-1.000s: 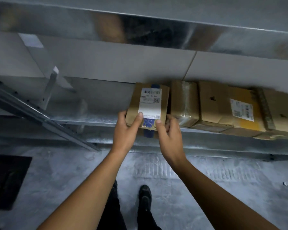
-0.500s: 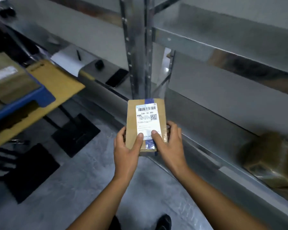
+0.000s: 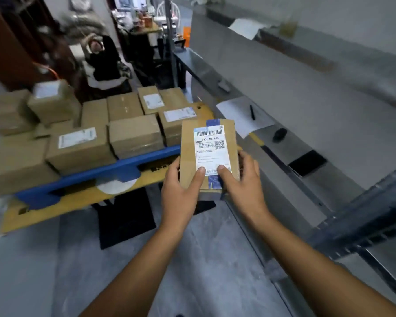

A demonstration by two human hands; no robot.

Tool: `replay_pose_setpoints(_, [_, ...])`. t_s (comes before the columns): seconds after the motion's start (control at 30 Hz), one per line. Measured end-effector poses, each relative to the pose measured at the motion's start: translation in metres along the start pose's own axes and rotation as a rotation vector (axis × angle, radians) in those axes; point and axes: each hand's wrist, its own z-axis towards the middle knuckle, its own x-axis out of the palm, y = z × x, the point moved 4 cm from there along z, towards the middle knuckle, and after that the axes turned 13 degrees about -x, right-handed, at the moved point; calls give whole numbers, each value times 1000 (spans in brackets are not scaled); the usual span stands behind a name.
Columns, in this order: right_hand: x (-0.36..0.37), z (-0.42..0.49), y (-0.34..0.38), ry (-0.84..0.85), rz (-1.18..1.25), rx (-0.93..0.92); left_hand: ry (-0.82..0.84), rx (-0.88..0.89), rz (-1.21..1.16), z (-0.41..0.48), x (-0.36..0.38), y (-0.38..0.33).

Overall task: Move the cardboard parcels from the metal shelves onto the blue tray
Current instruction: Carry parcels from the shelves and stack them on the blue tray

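The parcel is off the metal shelf and is held in the air at the right end of the blue tray, not yet resting on it. Both hands grip it: the left hand clasps its lower left edge, the right hand its lower right, thumbs pressed on the label. A second ago it was just leaving the shelf. Half a second ago the tray sat far off to the left. Now the tray, crowded with boxes, is close, so probably only the set-down remains, likely on top of the boxes.
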Motion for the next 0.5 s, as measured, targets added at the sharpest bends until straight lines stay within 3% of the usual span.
replay_pose_setpoints(0.23, [146,93,40,155,146,-85,-178,23,-29,118,-104,-29])
replay_pose_setpoints(0.5, [286,192,29,352,200,-129,-358,-25,-57,235,-168,-18])
